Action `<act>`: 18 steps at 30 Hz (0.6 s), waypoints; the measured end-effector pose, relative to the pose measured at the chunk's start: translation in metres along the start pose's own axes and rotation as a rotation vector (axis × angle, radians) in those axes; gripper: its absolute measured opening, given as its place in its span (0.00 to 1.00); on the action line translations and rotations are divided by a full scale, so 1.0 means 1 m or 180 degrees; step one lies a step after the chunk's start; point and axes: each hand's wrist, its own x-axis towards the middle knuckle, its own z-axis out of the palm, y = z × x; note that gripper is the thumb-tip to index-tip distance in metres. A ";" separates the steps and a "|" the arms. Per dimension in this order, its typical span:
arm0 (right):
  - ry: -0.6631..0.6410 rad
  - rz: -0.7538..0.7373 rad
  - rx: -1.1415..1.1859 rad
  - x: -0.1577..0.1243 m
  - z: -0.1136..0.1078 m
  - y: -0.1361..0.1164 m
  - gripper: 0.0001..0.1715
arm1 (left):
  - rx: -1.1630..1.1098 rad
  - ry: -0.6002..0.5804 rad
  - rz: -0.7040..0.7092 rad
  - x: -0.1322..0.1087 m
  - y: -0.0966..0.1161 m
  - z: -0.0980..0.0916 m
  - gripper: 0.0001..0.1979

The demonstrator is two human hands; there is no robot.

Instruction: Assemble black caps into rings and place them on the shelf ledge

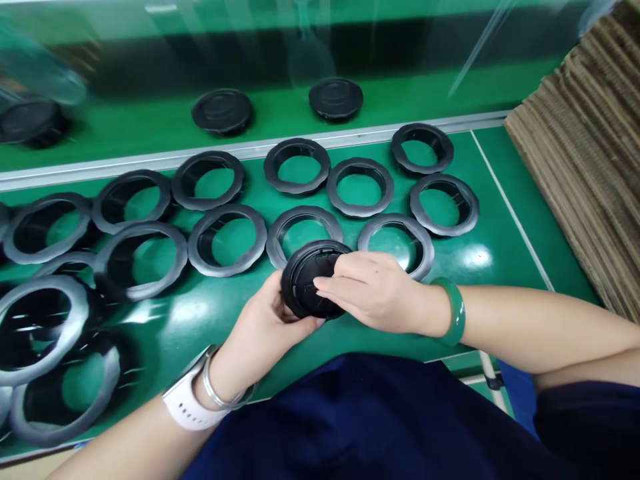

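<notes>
My left grip [263,327] and right grip [373,293] close around a black plastic lid [306,280], held between them above the desk [505,233]. Black plastic rings [227,269] lie just beyond my grips; more lids [223,111] sit farther ahead on a green belt [280,113].

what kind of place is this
Probably a factory assembly line: rows of identical black plastic rings on a green work surface, round black capped parts on a green belt behind, and stacked corrugated cardboard.

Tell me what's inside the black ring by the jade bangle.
Green work surface shows through the black ring; the right hand covers its lower left, hiding what lies beneath.
</notes>
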 end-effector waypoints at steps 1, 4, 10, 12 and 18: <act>-0.0008 -0.0061 -0.0058 0.000 0.000 0.000 0.09 | 0.0015 0.0022 0.0013 0.000 0.000 0.001 0.36; 0.0009 -0.0219 -0.0221 0.000 0.001 0.000 0.10 | 0.0105 0.0096 0.0073 0.000 0.001 0.002 0.35; 0.0244 -0.0423 -0.0338 -0.001 0.001 0.001 0.08 | 0.0144 0.0076 0.0166 0.000 0.000 0.001 0.34; 0.0231 -0.0427 -0.0352 -0.002 0.002 0.002 0.09 | 0.0132 0.0041 0.0186 0.000 0.000 0.001 0.34; 0.0188 -0.0472 -0.0346 -0.003 0.001 0.003 0.11 | 0.0177 0.0032 0.0234 0.000 0.000 0.001 0.33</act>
